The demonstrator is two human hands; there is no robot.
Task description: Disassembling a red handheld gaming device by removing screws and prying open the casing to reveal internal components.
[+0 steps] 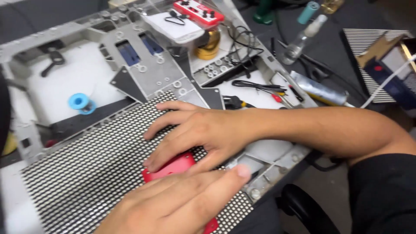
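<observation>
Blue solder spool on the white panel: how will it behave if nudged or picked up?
The blue spool probably rolls if pushed sideways, since it looks round and lies tilted on the smooth white panel. It is likely light for its size, being small, though the wound wire adds some weight. Its flanges should give an easy, rigid pinch.

One view only, from a camera worn on the person's head. It looks steeply down and forward across the worktop (346,56), tilted so that the edges run diagonally. It sits close: the right hand (197,132) and left hand (173,203) fill the lower centre, and the left hand is cut by the bottom edge. The dotted panel (86,173) occupies the lower left. The far clutter reaches the top edge. No second view overlaps it.
</observation>
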